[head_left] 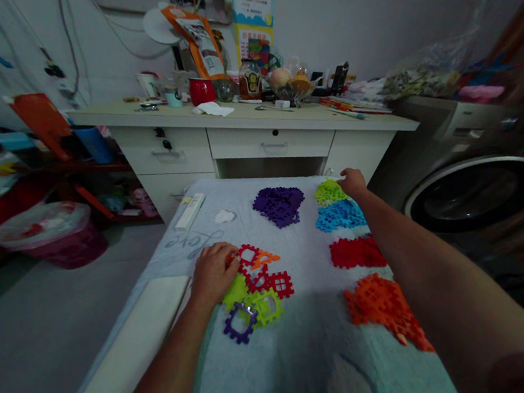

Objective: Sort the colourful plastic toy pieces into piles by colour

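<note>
My left hand (214,270) is closed at the edge of a mixed cluster, its curled fingertips against a bit of red and orange plastic. In that cluster lie red (282,284), lime green (271,309), orange (265,258) and purple (240,322) toothed interlocking pieces. Far right, my right hand (354,182) reaches to the lime green pile (328,192) with fingers bent together; whatever they hold is hidden. Towards me from there lie a blue pile (340,215), a red pile (356,252) and an orange pile (382,306). A purple pile (279,206) sits at the far middle.
The pieces lie on a pale cloth-covered table (317,348). A white narrow box (190,211) is at its far left. Behind stands a cluttered desk (234,115) with drawers. A washing machine (465,148) is right, a lined bin (53,236) left.
</note>
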Demonstrator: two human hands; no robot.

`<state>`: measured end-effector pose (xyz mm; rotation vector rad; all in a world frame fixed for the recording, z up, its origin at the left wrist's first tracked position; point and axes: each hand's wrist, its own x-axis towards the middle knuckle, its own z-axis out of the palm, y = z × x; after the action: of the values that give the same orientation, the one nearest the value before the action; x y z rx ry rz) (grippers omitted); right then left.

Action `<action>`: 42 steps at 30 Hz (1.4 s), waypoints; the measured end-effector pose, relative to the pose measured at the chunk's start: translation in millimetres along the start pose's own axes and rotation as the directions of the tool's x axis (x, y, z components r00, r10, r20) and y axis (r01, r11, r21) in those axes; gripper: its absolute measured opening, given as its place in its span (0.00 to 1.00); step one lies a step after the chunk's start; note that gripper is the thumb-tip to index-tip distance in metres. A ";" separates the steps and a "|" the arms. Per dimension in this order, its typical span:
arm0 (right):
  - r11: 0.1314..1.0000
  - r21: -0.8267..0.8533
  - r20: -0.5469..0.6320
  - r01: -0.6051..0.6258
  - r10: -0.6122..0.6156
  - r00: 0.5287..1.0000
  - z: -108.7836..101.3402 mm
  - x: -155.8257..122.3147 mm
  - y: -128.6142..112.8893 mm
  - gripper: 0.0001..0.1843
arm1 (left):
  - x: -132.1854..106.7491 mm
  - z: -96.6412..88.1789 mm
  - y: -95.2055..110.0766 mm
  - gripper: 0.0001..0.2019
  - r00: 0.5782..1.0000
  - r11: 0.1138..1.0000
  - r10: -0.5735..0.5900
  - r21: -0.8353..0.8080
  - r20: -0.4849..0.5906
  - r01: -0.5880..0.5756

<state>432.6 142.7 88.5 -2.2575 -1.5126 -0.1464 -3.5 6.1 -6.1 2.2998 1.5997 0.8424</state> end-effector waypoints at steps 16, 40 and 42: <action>0.631 0.421 0.556 0.652 -0.747 0.364 -48.3 -191.6 -108.5 0.11 | 2.1 -4.2 5.9 0.12 0.985 0.951 -0.118 -0.302 -0.127 0.074; 0.496 0.497 0.362 0.712 -0.864 0.350 -1.0 -277.6 -177.5 0.29 | 6.5 -0.2 -3.0 0.13 0.902 0.765 -0.400 -0.601 -0.160 0.232; 0.512 0.509 0.363 0.692 -0.857 0.366 -0.6 -273.6 -177.2 0.25 | 6.5 0.6 -2.9 0.13 0.903 0.767 -0.396 -0.601 -0.168 0.225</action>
<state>162.1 -35.7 53.5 -1.1606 -2.6699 0.5256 -3.9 13.2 -5.8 1.4897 1.5002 1.3846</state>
